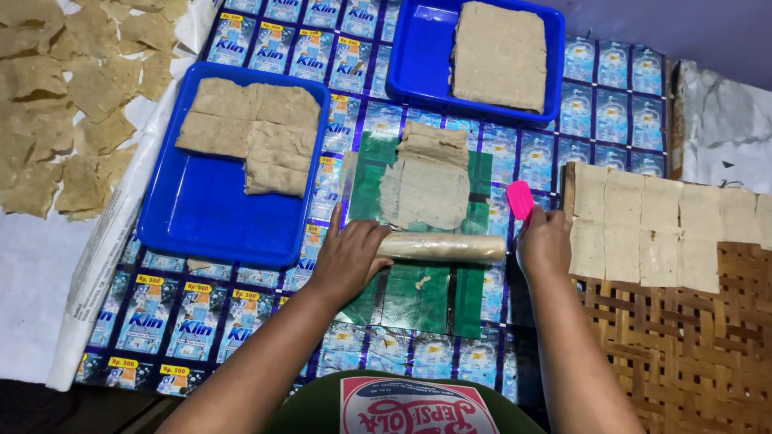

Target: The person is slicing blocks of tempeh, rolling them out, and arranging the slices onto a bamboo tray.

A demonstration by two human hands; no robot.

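1. My left hand point(350, 261) rests on top of the left end of a pale rolling pin point(442, 247), fingers curled loosely over it, pressing it down.
2. My right hand point(544, 241) sits just off the pin's right end. It is closed around a small pink scraper point(519, 199), whose blade sticks up past my fingers.
3. The rolling pin lies crosswise on a green plastic sheet point(418, 293) straight in front of me.
4. Just beyond the pin, on the same sheet, lies a flattened piece of greyish-tan dough point(426, 181), ragged at the edges, its far end folded over.
5. To my left is a blue tray point(201, 217) holding several flat dough slabs point(253, 133) at its far end.
6. Farther away, a second blue tray point(418, 56) holds one thick rectangular slab.
7. To my right, a woven bamboo mat point(691, 345) carries rows of pale cut squares point(651, 229), laid edge to edge.
8. At far left, thin dried pieces point(64, 104) are spread on white paper.
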